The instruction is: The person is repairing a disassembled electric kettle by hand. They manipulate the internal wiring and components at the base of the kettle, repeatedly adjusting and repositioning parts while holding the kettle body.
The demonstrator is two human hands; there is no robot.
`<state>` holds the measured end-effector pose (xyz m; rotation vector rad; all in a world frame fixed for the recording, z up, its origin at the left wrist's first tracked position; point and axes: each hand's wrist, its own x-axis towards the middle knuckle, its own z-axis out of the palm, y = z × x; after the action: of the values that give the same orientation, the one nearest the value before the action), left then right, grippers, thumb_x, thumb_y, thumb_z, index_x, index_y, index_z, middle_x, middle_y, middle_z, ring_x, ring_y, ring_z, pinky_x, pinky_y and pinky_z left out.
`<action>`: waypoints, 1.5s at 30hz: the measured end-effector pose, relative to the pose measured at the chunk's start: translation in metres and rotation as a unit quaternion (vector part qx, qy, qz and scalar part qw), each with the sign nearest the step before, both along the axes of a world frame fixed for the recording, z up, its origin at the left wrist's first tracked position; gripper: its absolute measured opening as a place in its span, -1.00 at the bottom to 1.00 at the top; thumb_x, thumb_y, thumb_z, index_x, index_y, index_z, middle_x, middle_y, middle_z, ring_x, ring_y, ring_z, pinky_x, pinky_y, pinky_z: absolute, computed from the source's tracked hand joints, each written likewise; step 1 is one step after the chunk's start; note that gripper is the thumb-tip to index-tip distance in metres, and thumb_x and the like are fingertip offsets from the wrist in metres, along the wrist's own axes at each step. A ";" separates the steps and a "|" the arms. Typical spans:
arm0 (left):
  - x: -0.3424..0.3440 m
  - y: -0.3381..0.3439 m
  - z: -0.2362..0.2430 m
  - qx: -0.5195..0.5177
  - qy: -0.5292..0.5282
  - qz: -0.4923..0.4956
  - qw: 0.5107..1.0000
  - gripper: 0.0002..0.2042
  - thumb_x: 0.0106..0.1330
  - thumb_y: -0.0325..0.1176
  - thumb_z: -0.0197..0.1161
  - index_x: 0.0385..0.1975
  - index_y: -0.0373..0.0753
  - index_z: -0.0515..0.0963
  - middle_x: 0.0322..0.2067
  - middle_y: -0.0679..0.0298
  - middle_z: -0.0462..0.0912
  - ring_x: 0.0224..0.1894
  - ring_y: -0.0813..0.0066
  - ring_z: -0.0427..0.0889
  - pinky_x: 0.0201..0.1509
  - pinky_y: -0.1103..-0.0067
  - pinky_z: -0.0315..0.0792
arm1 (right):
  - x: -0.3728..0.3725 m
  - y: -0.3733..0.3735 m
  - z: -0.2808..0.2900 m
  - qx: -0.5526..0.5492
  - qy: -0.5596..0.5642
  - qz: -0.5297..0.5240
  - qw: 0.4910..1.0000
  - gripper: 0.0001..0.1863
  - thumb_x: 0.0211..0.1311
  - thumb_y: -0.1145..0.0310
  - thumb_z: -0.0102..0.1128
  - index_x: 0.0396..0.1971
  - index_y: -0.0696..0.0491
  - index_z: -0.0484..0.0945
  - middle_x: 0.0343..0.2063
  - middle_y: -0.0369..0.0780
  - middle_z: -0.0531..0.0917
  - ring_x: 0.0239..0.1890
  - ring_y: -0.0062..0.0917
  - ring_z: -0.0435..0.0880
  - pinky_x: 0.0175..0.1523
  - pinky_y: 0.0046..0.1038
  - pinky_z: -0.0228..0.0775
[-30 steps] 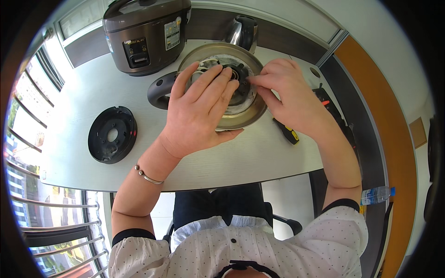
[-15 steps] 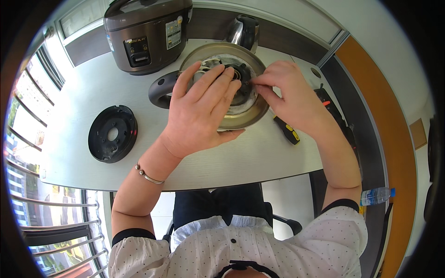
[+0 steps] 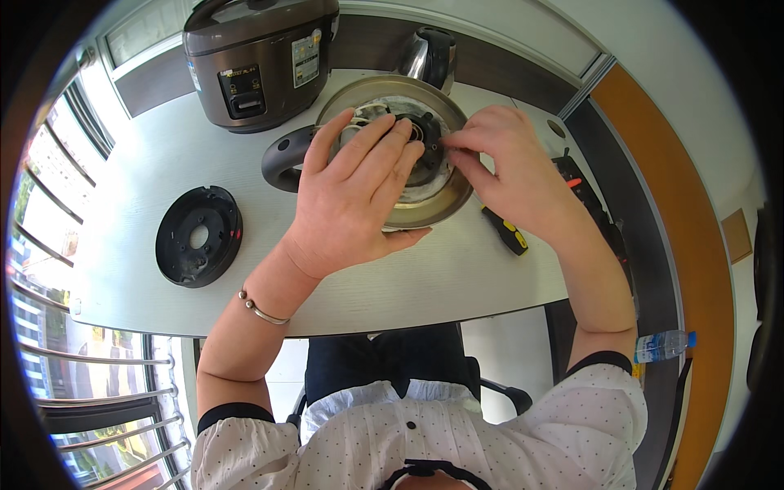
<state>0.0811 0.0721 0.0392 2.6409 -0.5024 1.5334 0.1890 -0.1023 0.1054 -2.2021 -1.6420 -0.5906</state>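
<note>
An upturned electric kettle (image 3: 433, 214) shows its metal underside, with a black handle (image 3: 282, 159) on the left. In its middle sits a round black connector part (image 3: 430, 147) among pale wires. My left hand (image 3: 351, 192) lies flat across the left side of the underside, fingers stretched and slightly apart. At the right edge of the black part, my right hand (image 3: 498, 159) pinches thumb and forefinger together; whatever is between the fingertips is too small to name. A round black base cover (image 3: 198, 237) rests on the table to the left. Right of the kettle lies a yellow-and-black screwdriver handle (image 3: 508, 232).
A brown rice cooker (image 3: 257, 69) stands at the back left, and a steel pot with a black handle (image 3: 429, 57) at the back. Dark tools (image 3: 600, 216) lie along the table's right edge. A water bottle (image 3: 663, 346) is beyond the table, at right.
</note>
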 end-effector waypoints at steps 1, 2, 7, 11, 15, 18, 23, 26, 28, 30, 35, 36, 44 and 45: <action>0.000 0.000 0.000 0.000 0.000 0.001 1.000 -0.34 -0.16 0.04 0.40 -0.08 -0.31 0.53 0.01 0.16 0.56 0.10 0.22 0.50 0.28 0.17 0.20 | 0.000 0.001 -0.001 0.006 -0.003 0.002 1.000 -0.88 0.02 0.48 0.18 -0.43 0.11 0.66 -0.50 -0.21 0.60 -0.24 -0.31 0.53 0.05 -0.27 0.23; 0.000 0.000 0.000 -0.001 -0.001 0.000 1.000 -0.34 -0.16 0.04 0.40 -0.08 -0.31 0.53 0.01 0.16 0.56 0.10 0.22 0.50 0.28 0.17 0.20 | 0.000 0.001 -0.002 0.012 -0.007 0.003 1.000 -0.88 0.02 0.48 0.18 -0.43 0.12 0.66 -0.50 -0.21 0.60 -0.24 -0.31 0.53 0.05 -0.27 0.23; 0.000 0.000 0.000 -0.003 -0.001 -0.001 1.000 -0.34 -0.16 0.03 0.40 -0.08 -0.31 0.53 0.00 0.15 0.56 0.10 0.22 0.50 0.28 0.17 0.21 | 0.003 0.000 -0.003 -0.005 -0.009 0.012 1.000 -0.87 0.02 0.50 0.18 -0.40 0.13 0.66 -0.51 -0.21 0.59 -0.23 -0.31 0.53 0.06 -0.28 0.23; 0.000 0.000 -0.001 -0.003 -0.003 -0.002 1.000 -0.34 -0.16 0.04 0.40 -0.08 -0.31 0.53 0.00 0.15 0.56 0.10 0.22 0.51 0.28 0.17 0.21 | -0.002 -0.002 0.000 -0.019 -0.014 0.006 1.000 -0.85 0.01 0.51 0.18 -0.38 0.13 0.66 -0.50 -0.21 0.58 -0.23 -0.32 0.53 0.08 -0.27 0.23; 0.000 0.000 0.000 -0.003 -0.002 0.000 1.000 -0.34 -0.16 0.04 0.40 -0.08 -0.31 0.53 0.00 0.15 0.56 0.10 0.22 0.51 0.28 0.17 0.21 | -0.002 -0.001 -0.002 0.005 -0.019 0.008 1.000 -0.85 0.01 0.51 0.17 -0.40 0.13 0.67 -0.49 -0.21 0.58 -0.23 -0.32 0.52 0.08 -0.27 0.23; 0.000 0.000 0.000 -0.001 -0.002 0.000 1.000 -0.33 -0.17 0.04 0.40 -0.08 -0.31 0.53 0.00 0.15 0.56 0.10 0.22 0.51 0.28 0.17 0.21 | 0.000 -0.001 -0.005 0.007 -0.022 0.018 1.000 -0.86 0.00 0.51 0.17 -0.41 0.13 0.66 -0.49 -0.21 0.58 -0.23 -0.32 0.52 0.07 -0.28 0.23; 0.000 -0.001 -0.001 -0.001 -0.003 -0.002 1.000 -0.34 -0.17 0.03 0.40 -0.08 -0.30 0.53 0.00 0.15 0.56 0.10 0.22 0.51 0.28 0.18 0.21 | -0.002 -0.002 -0.001 -0.017 -0.005 0.006 1.000 -0.85 0.00 0.51 0.17 -0.39 0.13 0.66 -0.49 -0.21 0.58 -0.23 -0.32 0.52 0.07 -0.28 0.22; 0.001 -0.001 -0.001 -0.007 -0.004 -0.004 1.000 -0.34 -0.17 0.03 0.41 -0.08 -0.30 0.53 0.00 0.16 0.56 0.10 0.22 0.51 0.28 0.18 0.21 | -0.003 -0.002 -0.002 0.005 -0.019 -0.001 1.000 -0.85 0.00 0.52 0.18 -0.38 0.13 0.66 -0.49 -0.22 0.58 -0.22 -0.32 0.52 0.08 -0.28 0.22; 0.000 0.000 0.000 -0.009 0.000 -0.001 1.000 -0.34 -0.18 0.02 0.41 -0.08 -0.30 0.53 0.00 0.16 0.56 0.10 0.23 0.51 0.28 0.18 0.20 | -0.003 0.000 -0.003 0.016 -0.024 0.004 1.000 -0.84 -0.01 0.53 0.18 -0.38 0.12 0.66 -0.49 -0.22 0.57 -0.22 -0.33 0.51 0.08 -0.28 0.22; 0.000 0.000 0.000 -0.009 0.001 -0.002 1.000 -0.34 -0.18 0.02 0.42 -0.08 -0.30 0.53 0.00 0.16 0.56 0.10 0.23 0.51 0.29 0.18 0.20 | -0.001 0.001 -0.004 0.012 -0.020 0.020 1.000 -0.84 -0.01 0.53 0.19 -0.38 0.12 0.66 -0.49 -0.22 0.57 -0.22 -0.33 0.51 0.09 -0.28 0.22; 0.000 -0.001 -0.001 -0.005 0.001 -0.009 1.000 -0.35 -0.19 0.01 0.42 -0.09 -0.29 0.54 0.00 0.16 0.56 0.10 0.23 0.51 0.28 0.17 0.20 | 0.000 0.000 -0.003 0.002 -0.020 0.017 1.000 -0.85 -0.02 0.53 0.18 -0.41 0.12 0.67 -0.49 -0.22 0.58 -0.22 -0.33 0.52 0.08 -0.28 0.22; 0.000 -0.002 -0.001 -0.004 0.001 -0.011 1.000 -0.35 -0.19 0.01 0.42 -0.09 -0.28 0.54 0.00 0.16 0.56 0.10 0.23 0.51 0.28 0.16 0.20 | 0.000 0.000 -0.003 -0.002 -0.020 0.017 1.000 -0.86 -0.03 0.53 0.18 -0.42 0.12 0.67 -0.49 -0.22 0.58 -0.22 -0.33 0.51 0.08 -0.28 0.22; 0.000 -0.002 -0.001 -0.004 -0.003 -0.019 1.000 -0.35 -0.20 0.00 0.42 -0.09 -0.28 0.54 0.01 0.17 0.57 0.09 0.23 0.51 0.28 0.16 0.21 | -0.002 0.002 -0.003 -0.005 -0.007 0.005 1.000 -0.92 -0.03 0.51 0.19 -0.52 0.13 0.65 -0.55 -0.21 0.57 -0.27 -0.31 0.51 0.00 -0.28 0.25; 0.000 -0.002 -0.002 -0.003 -0.002 -0.021 1.000 -0.35 -0.20 0.00 0.42 -0.09 -0.28 0.54 0.01 0.17 0.57 0.09 0.23 0.51 0.28 0.16 0.21 | -0.002 0.002 -0.003 -0.006 -0.005 0.004 1.000 -0.92 -0.03 0.52 0.19 -0.53 0.13 0.65 -0.56 -0.21 0.57 -0.28 -0.31 0.51 -0.01 -0.28 0.25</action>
<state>0.0812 0.0697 0.0375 2.6064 -0.5484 1.5275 0.1868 -0.1008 0.1022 -2.2047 -1.6620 -0.5909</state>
